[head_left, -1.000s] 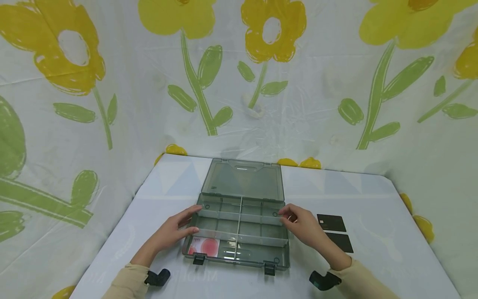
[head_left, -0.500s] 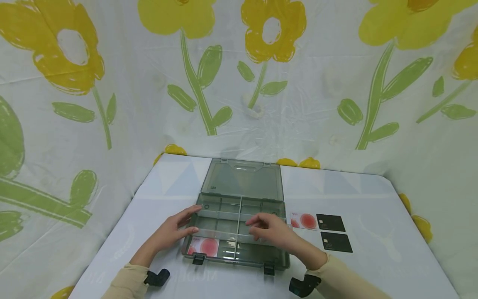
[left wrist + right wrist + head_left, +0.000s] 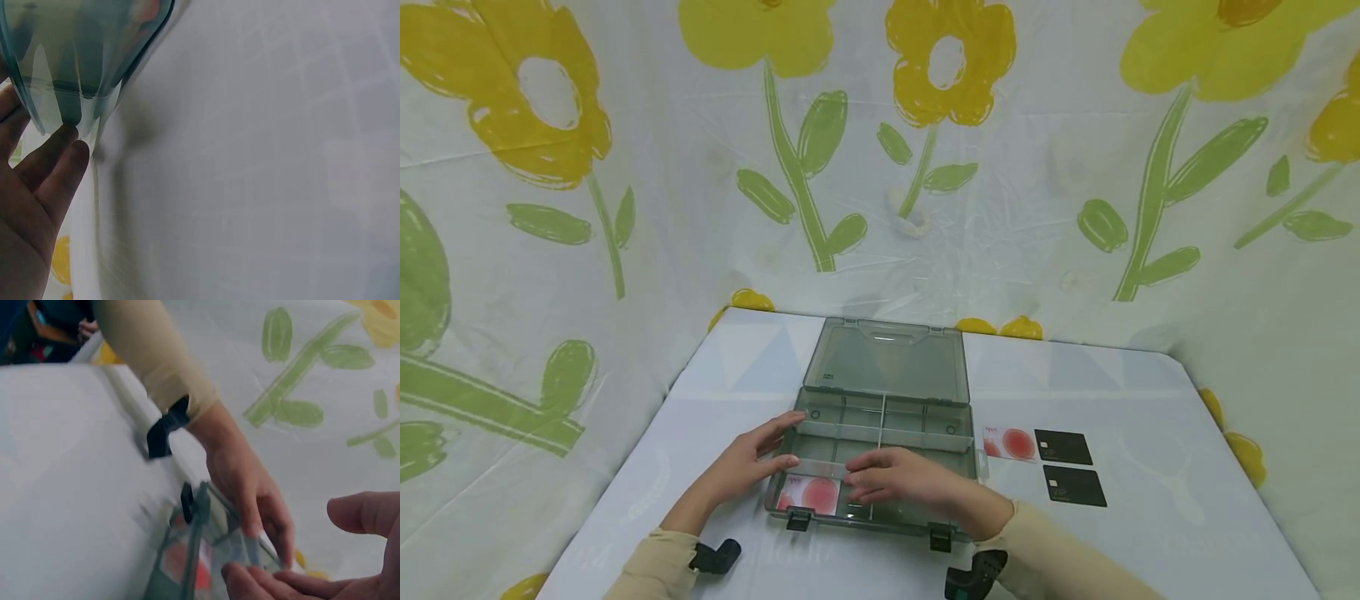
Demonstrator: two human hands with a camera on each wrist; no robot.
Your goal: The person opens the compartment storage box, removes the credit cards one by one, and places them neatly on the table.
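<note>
A translucent grey-green compartment box (image 3: 925,437) lies open on the table, its lid (image 3: 891,358) tipped back. In its front left compartment is a white card with a red circle (image 3: 820,497). My left hand (image 3: 748,458) rests at the box's left side, thumb and fingertips touching the rim. Over the front compartments hovers my right hand (image 3: 910,482), its fingers pointing left near the card and loosely extended, with nothing seen in them. In the right wrist view, the card (image 3: 203,569) shows in the box beyond my right fingertips (image 3: 240,584).
Right of the box lie a second card with a red circle (image 3: 1009,443) and two black cards, one farther back (image 3: 1063,447) and one nearer (image 3: 1075,486). Two black latches, the left (image 3: 799,521) and the right (image 3: 940,537), hang from the box's front edge.
My right hand has moved left and toward me, from the box's right edge to the front left compartment. The red-circle card on the table has come into sight. My left hand stays put.
</note>
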